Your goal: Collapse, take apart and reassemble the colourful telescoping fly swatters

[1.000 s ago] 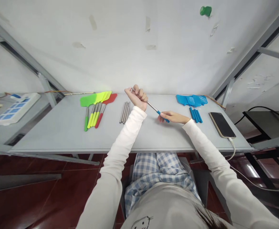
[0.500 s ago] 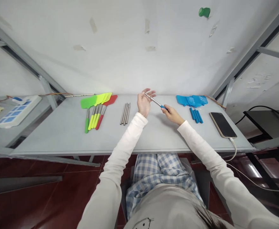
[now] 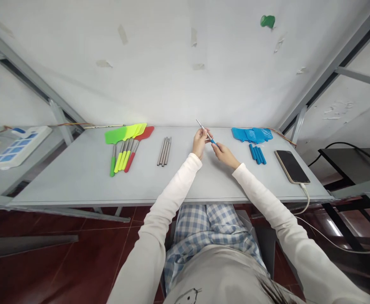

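Above the middle of the table, my right hand (image 3: 225, 155) is closed around a blue handle (image 3: 213, 142) with a metal rod (image 3: 200, 124) sticking out of it. My left hand (image 3: 200, 142) grips that rod near the handle, and the rod's bare end points up and left. To the left lie several loose metal rods (image 3: 164, 151). On the right are several loose blue handles (image 3: 257, 154), with blue spatula heads (image 3: 252, 135) behind them. Finished-looking spatulas in green (image 3: 115, 135), yellow (image 3: 128, 147) and red (image 3: 144, 133) lie together at the left.
A phone (image 3: 292, 166) with a white cable (image 3: 305, 195) plugged in lies at the table's right end. A white power strip (image 3: 19, 148) rests on a surface at far left. The wall (image 3: 159, 84) rises behind the grey table (image 3: 77, 181).
My left hand has gone from open fingers behind the rod to closed on it, shifting slightly right and nearer the handle. The right hand still holds the blue handle.
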